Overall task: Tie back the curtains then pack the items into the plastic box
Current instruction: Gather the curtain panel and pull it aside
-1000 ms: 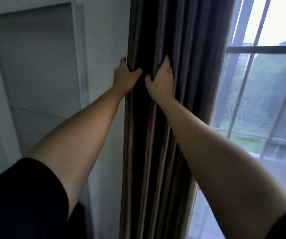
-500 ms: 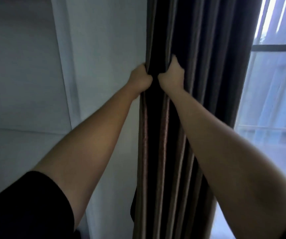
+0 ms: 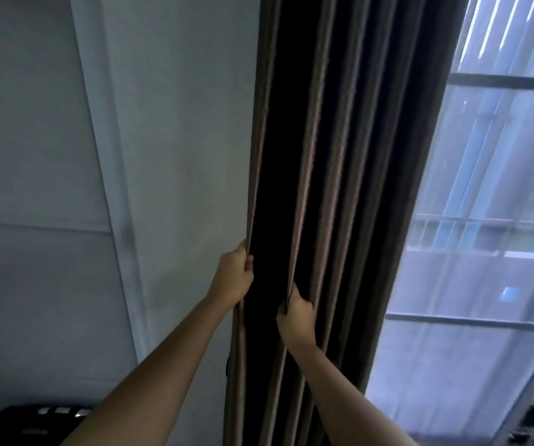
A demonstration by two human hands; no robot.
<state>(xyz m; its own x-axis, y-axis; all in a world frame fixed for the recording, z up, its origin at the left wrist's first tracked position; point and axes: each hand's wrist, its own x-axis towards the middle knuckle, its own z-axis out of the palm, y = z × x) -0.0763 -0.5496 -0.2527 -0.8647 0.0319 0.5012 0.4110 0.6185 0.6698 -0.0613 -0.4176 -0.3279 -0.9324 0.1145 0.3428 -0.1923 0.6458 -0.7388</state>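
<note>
- The curtain (image 3: 339, 156) is one dark brown piece of cloth. It hangs straight down in many narrow folds, pushed together into a thick bundle.
- The left hand (image 3: 233, 280) holds the outer left edge of the curtain. Its fingers are curled round the first fold and the thumb lies on the front of the cloth.
- The right hand (image 3: 296, 320) is a little lower than the left hand and to the right of it. It grips another fold nearer the middle of the bundle, with the fingers bent into the cloth and the thumb on the side toward the left hand.
- Between the two hands there is a strip of very dark cloth. The hands do not touch each other.
- The curtain goes on above both hands to the top of the view and below them, between the two bare forearms, to the bottom of the view.
- To the right of the right hand, past the curtain, is one window (image 3: 500, 188). It has dark bars, and what is behind the glass looks pale and hazy.
- To the left of the left hand is a pale wall (image 3: 178, 140).
- Low and far to the left of the left hand is one black object (image 3: 34, 420) with some light marks on it. I cannot tell what it is.
</note>
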